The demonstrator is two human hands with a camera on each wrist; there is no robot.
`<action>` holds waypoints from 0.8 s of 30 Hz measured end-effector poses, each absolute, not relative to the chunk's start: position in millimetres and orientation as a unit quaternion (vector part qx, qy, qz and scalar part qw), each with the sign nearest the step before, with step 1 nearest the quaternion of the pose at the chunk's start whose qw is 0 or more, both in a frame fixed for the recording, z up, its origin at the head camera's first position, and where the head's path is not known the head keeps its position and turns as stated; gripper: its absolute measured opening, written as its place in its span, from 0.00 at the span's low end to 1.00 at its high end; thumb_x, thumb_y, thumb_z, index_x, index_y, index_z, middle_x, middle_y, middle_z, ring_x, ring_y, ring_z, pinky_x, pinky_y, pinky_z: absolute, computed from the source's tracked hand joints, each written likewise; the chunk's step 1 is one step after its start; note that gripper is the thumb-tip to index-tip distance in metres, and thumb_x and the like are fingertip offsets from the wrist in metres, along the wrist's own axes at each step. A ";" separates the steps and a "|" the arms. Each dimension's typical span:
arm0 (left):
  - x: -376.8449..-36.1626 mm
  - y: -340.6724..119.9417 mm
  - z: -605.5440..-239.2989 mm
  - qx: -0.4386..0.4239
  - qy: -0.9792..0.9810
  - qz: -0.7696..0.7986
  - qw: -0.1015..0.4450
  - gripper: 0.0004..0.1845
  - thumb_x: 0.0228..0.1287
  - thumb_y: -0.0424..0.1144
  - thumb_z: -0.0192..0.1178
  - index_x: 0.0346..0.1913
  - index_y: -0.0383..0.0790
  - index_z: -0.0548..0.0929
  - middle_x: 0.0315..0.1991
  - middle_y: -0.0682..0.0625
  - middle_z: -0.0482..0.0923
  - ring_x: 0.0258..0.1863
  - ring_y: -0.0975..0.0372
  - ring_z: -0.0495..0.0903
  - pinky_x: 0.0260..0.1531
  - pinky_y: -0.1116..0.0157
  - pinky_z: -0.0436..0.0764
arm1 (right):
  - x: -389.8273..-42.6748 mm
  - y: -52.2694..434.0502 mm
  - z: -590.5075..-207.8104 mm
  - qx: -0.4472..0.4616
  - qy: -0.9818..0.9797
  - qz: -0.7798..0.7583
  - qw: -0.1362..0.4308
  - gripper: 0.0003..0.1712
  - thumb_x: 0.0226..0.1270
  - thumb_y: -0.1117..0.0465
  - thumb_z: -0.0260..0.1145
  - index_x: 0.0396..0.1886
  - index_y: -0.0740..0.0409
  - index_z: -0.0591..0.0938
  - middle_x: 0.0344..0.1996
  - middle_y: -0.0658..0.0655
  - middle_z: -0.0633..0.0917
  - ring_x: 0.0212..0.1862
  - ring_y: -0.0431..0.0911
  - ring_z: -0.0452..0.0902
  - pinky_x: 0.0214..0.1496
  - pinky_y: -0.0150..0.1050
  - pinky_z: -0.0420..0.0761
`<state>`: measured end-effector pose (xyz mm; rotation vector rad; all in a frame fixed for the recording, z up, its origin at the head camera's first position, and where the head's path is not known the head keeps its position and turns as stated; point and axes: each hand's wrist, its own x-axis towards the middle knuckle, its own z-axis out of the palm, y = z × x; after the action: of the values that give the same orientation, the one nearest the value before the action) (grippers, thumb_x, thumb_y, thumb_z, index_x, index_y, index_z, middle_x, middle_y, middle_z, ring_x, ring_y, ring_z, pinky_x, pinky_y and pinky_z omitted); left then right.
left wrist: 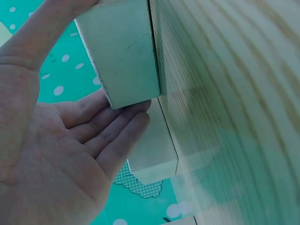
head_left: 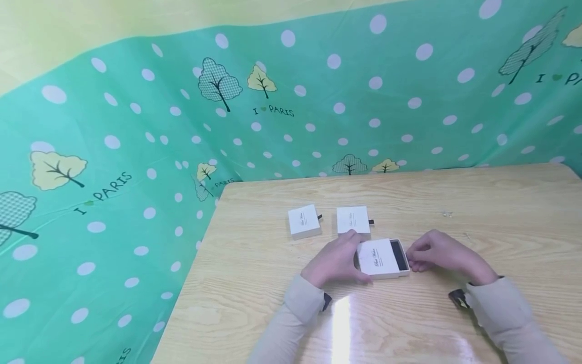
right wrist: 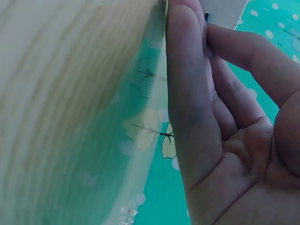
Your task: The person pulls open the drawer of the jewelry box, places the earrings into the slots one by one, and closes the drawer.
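A small white drawer-style box (head_left: pixel 378 258) with dark printed script lies on the table, its inner tray (head_left: pixel 400 257) slid partly out to the right and showing a black inside. My left hand (head_left: pixel 338 258) grips the box at its left end, thumb along the near side and fingers on the far side. In the left wrist view, its fingertips rest against the box's white end (left wrist: pixel 122 54). At the tray's right end, my right hand (head_left: pixel 436 253) has its fingers curled and pinches the short black pull tab (right wrist: pixel 206 18), mostly hidden by the fingers.
Two similar closed white boxes stand behind, one at the left (head_left: pixel 303 221) and one nearer (head_left: pixel 353 220), each with a black tab facing right. Small clear, shiny pieces (head_left: pixel 447 214) lie on the wooden table (head_left: pixel 509 202) at the right. A green dotted cloth (head_left: pixel 318 101) hangs behind it.
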<state>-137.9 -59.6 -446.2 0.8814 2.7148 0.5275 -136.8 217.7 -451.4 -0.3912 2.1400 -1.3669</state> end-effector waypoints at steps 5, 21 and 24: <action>-137.7 -59.2 -445.0 0.303 0.929 0.178 0.119 0.54 0.39 0.58 0.80 0.71 0.44 0.68 0.57 0.57 0.74 0.52 0.69 0.73 0.57 0.73 0.74 | -137.0 221.0 -450.9 -0.141 0.801 -0.507 0.286 0.12 0.69 0.67 0.61 0.39 0.74 0.85 0.29 0.61 0.87 0.32 0.47 0.86 0.37 0.39 0.87; -137.5 -59.3 -445.8 0.306 0.928 0.178 0.114 0.54 0.39 0.58 0.80 0.71 0.44 0.68 0.57 0.58 0.74 0.51 0.70 0.72 0.57 0.73 0.75 | -139.2 227.7 -451.0 -0.144 0.797 -0.505 0.298 0.14 0.69 0.67 0.60 0.40 0.77 0.85 0.29 0.61 0.87 0.32 0.47 0.86 0.37 0.39 0.87; -137.3 -59.4 -446.2 0.306 0.928 0.178 0.114 0.54 0.39 0.58 0.80 0.71 0.45 0.68 0.57 0.58 0.74 0.51 0.69 0.72 0.57 0.73 0.75 | -139.7 229.4 -451.4 -0.147 0.796 -0.506 0.299 0.14 0.69 0.68 0.59 0.40 0.77 0.84 0.29 0.61 0.87 0.32 0.46 0.86 0.37 0.39 0.87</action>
<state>-137.3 -59.4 -446.2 0.8963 2.7218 0.5234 -139.7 229.4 -451.4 -0.3901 2.1134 -1.3442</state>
